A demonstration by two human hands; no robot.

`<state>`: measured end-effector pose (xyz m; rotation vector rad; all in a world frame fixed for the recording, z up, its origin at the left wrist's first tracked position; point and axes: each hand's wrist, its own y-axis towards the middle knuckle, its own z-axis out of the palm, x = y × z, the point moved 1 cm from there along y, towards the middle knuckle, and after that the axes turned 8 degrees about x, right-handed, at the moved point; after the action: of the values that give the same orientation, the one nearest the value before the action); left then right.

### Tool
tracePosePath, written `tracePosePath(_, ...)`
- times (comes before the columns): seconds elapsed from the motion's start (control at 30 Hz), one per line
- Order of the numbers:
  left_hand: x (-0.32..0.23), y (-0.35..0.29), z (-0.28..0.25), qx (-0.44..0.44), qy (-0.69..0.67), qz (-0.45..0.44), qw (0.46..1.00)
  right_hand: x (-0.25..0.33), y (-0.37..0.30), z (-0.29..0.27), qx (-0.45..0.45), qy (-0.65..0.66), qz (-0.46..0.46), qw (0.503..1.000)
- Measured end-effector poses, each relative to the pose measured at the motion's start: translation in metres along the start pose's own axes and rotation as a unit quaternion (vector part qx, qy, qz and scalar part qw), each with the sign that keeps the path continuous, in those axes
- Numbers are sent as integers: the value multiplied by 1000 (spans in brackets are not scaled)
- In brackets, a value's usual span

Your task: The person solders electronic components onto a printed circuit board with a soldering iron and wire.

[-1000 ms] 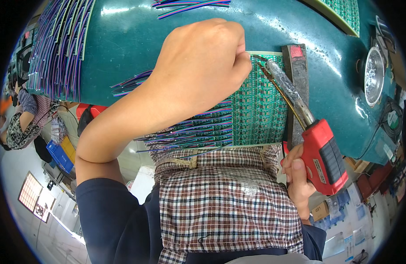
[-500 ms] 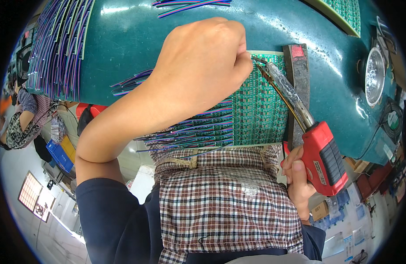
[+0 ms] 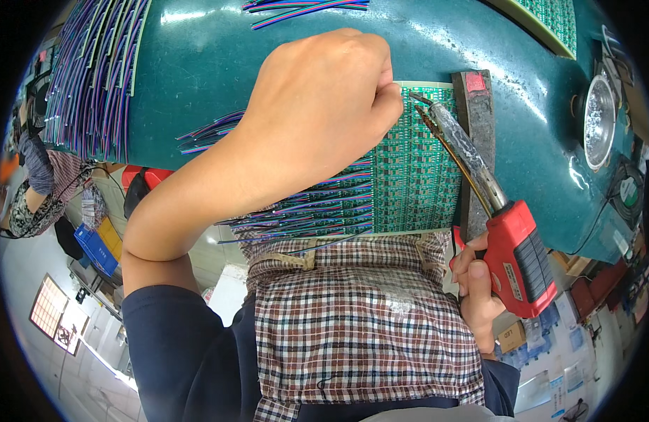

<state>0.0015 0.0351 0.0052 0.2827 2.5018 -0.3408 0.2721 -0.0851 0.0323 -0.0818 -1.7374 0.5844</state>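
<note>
My right hand (image 3: 477, 281) is wrapped round the red and black handle of a soldering gun (image 3: 519, 253). The gun's metal barrel slants up and left, with its tip above the green circuit board panel (image 3: 419, 183), close to my left thumb. My left hand (image 3: 331, 98) is closed over the panel's upper part, thumb against the curled fingers; whatever it pinches is hidden from view. Rows of thin multicoloured wires (image 3: 317, 204) stick out leftward from the panel below my left forearm. Along the panel's right edge lies a dark bar (image 3: 477, 126) with a red patch.
A wired panel (image 3: 92, 77) lies at the left of the green table (image 3: 198, 63). Loose wires (image 3: 307, 8) lie at the far edge. Another board panel (image 3: 546, 21) is at the upper right, near a metal bowl (image 3: 599, 121). Another person's arm (image 3: 36, 169) shows at far left.
The soldering gun's tip has drawn slightly right and away from my left fingers, its handle dipping a little. My left hand has hardly moved. The other person's arm has shifted.
</note>
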Motion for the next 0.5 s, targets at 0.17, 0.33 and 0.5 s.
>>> tracePosePath(0.17, -2, -3, 0, 2, -9, -1, 1000, 0, -4, -3, -1, -14, 8, 1000)
tracePosePath(0.33, -4, -2, -1, 4, -16, -5, 1000, 2, -1, -2, 4, -5, -10, 1000)
tracePosePath(0.5, -4, -3, 2, -8, 4, 6, 1000, 5, 1, 0, 5, 11, 8, 1000)
